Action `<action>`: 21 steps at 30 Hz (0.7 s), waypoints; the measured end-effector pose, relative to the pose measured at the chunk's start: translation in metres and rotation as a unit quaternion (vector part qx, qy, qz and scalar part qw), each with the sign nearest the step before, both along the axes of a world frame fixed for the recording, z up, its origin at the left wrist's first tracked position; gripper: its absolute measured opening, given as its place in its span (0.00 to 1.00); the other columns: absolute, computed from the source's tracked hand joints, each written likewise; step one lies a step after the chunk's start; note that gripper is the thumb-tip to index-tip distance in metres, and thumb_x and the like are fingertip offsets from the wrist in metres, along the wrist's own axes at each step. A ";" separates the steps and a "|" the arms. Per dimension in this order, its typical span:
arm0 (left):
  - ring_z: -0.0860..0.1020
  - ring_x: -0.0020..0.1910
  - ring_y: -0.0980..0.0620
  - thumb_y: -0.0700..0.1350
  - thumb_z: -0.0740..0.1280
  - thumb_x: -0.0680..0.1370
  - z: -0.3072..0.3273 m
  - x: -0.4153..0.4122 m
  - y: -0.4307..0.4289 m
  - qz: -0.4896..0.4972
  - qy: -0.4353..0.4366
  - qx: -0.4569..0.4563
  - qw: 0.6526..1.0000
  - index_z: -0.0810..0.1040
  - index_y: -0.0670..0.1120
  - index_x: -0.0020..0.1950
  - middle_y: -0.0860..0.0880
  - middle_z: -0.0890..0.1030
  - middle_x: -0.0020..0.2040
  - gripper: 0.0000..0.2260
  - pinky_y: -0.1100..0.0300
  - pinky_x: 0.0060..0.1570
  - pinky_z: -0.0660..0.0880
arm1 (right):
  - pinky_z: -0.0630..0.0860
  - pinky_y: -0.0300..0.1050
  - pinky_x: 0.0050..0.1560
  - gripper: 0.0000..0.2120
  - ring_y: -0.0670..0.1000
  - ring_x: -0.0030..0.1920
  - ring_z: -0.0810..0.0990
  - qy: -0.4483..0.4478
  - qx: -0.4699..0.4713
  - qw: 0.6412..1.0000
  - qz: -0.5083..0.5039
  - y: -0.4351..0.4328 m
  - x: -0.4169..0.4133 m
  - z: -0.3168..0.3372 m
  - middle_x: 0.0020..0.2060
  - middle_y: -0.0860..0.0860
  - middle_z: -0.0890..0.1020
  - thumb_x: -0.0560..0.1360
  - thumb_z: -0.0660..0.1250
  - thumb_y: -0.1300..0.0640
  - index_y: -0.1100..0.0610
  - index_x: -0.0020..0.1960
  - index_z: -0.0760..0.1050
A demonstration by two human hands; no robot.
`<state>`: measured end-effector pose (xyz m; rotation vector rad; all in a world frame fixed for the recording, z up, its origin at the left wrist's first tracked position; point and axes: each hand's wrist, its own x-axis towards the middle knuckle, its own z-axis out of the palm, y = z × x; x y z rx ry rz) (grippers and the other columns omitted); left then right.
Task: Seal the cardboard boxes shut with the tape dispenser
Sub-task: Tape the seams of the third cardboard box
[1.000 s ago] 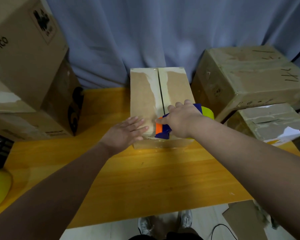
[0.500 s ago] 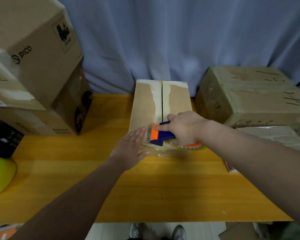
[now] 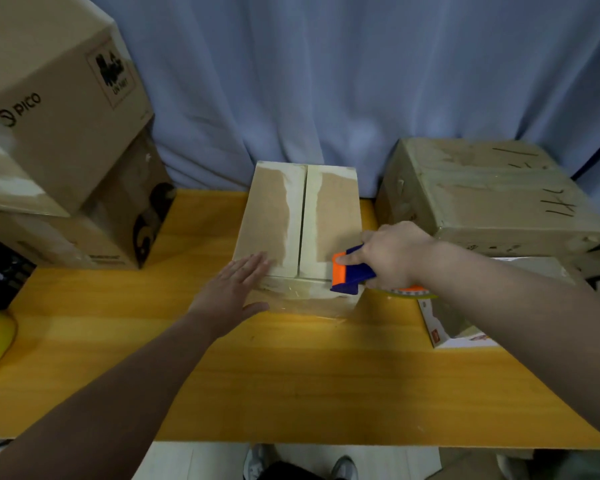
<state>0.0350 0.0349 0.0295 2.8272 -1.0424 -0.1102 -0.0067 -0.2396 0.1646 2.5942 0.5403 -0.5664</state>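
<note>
I'm looking down on a yellow wooden worktop (image 3: 291, 375) that runs away from me to a blue curtain (image 3: 326, 81).

Nearest on it is my left hand (image 3: 232, 289). Its fingers (image 3: 253, 268) are straight and close together, laid flat on the near left corner of the middle cardboard box (image 3: 333, 216), with the thumb spread along the front face. That face has a glossy sheen that I take for clear tape, though I can't be sure.

Just right of that, my right hand (image 3: 395, 254) is curled round the handle of the tape dispenser (image 3: 350, 273), one finger stretched onto its orange plate. The dispenser's head sits at the box's near right corner, hanging over the front edge.

The relation that matters is the seam (image 3: 302, 220). It runs straight away from me down the middle of the lid, and it lies to the left of the dispenser, between my two hands. I judge the right hand must bring the head left to the seam's near end, then run along that long axis towards the curtain.

Further off, stacked boxes (image 3: 59, 116) stand on the left and a worn box (image 3: 492, 192) on the right.
</note>
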 end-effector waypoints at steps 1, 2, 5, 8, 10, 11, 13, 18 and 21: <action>0.46 0.77 0.52 0.62 0.56 0.78 0.002 -0.001 -0.002 0.004 0.004 0.006 1.000 0.44 0.52 0.78 0.53 0.43 0.77 0.34 0.60 0.72 0.41 | 0.72 0.47 0.47 0.28 0.55 0.57 0.74 0.004 -0.002 1.000 -0.001 0.002 0.001 -0.006 0.61 0.51 0.71 0.79 0.59 0.43 0.37 0.76 0.53; 0.46 0.78 0.50 0.61 0.57 0.78 0.005 -0.004 -0.004 0.014 0.004 0.020 1.000 0.44 0.53 0.78 0.51 0.43 0.78 0.34 0.58 0.73 0.43 | 0.74 0.48 0.49 0.28 0.55 0.57 0.74 0.012 0.000 1.000 -0.008 0.002 0.002 -0.009 0.61 0.52 0.70 0.79 0.59 0.44 0.37 0.76 0.53; 0.43 0.77 0.41 0.67 0.54 0.77 0.011 -0.020 -0.035 0.074 0.001 0.096 0.993 0.41 0.59 0.77 0.41 0.42 0.78 0.34 0.47 0.74 0.44 | 0.75 0.51 0.52 0.28 0.55 0.57 0.73 0.022 0.013 0.999 -0.019 -0.002 0.003 -0.012 0.61 0.51 0.71 0.79 0.60 0.45 0.37 0.76 0.54; 0.39 0.76 0.37 0.69 0.50 0.76 0.010 -0.039 -0.088 0.075 0.029 0.118 0.990 0.37 0.57 0.77 0.37 0.39 0.77 0.36 0.44 0.73 0.41 | 0.75 0.51 0.52 0.27 0.56 0.56 0.74 0.014 0.022 1.000 -0.011 -0.003 0.001 -0.016 0.61 0.52 0.71 0.79 0.59 0.45 0.38 0.75 0.55; 0.39 0.77 0.43 0.67 0.52 0.78 0.006 -0.041 -0.096 0.053 0.021 0.092 0.994 0.38 0.52 0.78 0.41 0.40 0.78 0.37 0.49 0.74 0.40 | 0.75 0.51 0.52 0.27 0.55 0.56 0.74 0.009 0.043 0.999 -0.014 -0.007 0.000 -0.020 0.60 0.52 0.70 0.79 0.59 0.44 0.37 0.75 0.54; 0.39 0.77 0.46 0.65 0.53 0.78 0.005 -0.039 -0.087 0.042 0.007 0.085 0.995 0.38 0.51 0.78 0.44 0.40 0.78 0.37 0.51 0.73 0.39 | 0.75 0.50 0.52 0.27 0.55 0.56 0.73 0.008 0.056 0.998 -0.018 -0.011 -0.001 -0.022 0.59 0.51 0.70 0.79 0.58 0.43 0.37 0.76 0.53; 0.40 0.77 0.51 0.63 0.55 0.79 0.006 -0.032 -0.059 0.044 -0.013 0.089 0.995 0.38 0.50 0.78 0.49 0.41 0.79 0.37 0.54 0.72 0.37 | 0.74 0.50 0.52 0.28 0.55 0.56 0.72 0.008 0.080 0.996 -0.029 -0.019 -0.003 -0.026 0.60 0.51 0.70 0.79 0.58 0.42 0.37 0.76 0.51; 0.44 0.78 0.51 0.56 0.55 0.82 0.018 -0.025 -0.040 0.073 -0.043 0.141 0.986 0.40 0.44 0.78 0.48 0.45 0.79 0.34 0.57 0.71 0.34 | 0.75 0.51 0.53 0.28 0.55 0.56 0.73 -0.012 0.108 0.993 -0.037 -0.024 -0.010 -0.032 0.60 0.52 0.69 0.79 0.56 0.40 0.36 0.76 0.48; 0.44 0.78 0.49 0.48 0.57 0.82 0.021 -0.022 -0.065 0.060 -0.052 0.112 0.990 0.45 0.42 0.78 0.44 0.45 0.79 0.30 0.58 0.71 0.35 | 0.75 0.49 0.52 0.29 0.55 0.55 0.73 -0.023 0.108 0.993 -0.034 -0.024 -0.011 -0.035 0.60 0.51 0.69 0.79 0.56 0.40 0.36 0.76 0.48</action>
